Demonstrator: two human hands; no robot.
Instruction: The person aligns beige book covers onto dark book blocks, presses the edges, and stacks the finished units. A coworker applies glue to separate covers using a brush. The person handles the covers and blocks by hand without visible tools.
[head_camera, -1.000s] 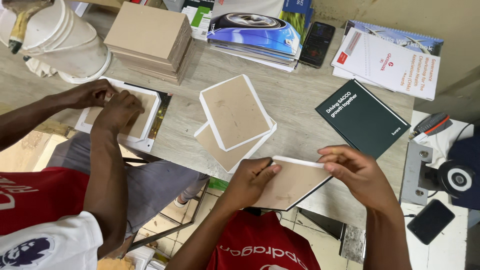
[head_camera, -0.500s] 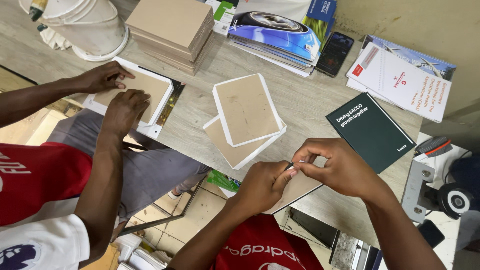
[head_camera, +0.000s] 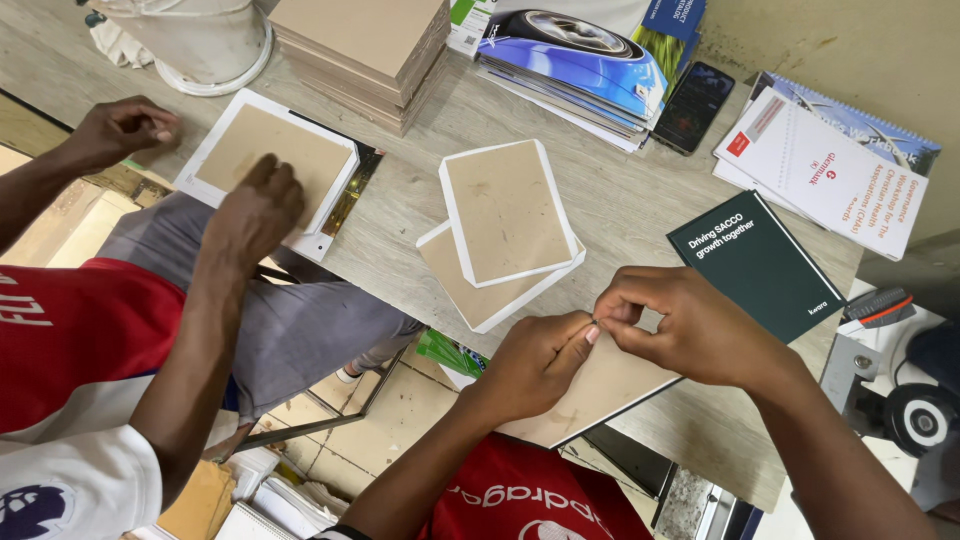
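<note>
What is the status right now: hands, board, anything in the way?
Left hand and right hand both pinching the near board's edge. Board flat on the table. Two finished boards stacked just beyond; a co-worker's hand well clear.

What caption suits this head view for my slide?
Both hands, left hand and right hand, pinch a brown board at the table edge.

You get even, soft daylight across the surface (head_camera: 640, 215), with only faint shadows beside the stacked boards (head_camera: 365, 45). Focus is sharp, and edges bow slightly from the wide lens.
</note>
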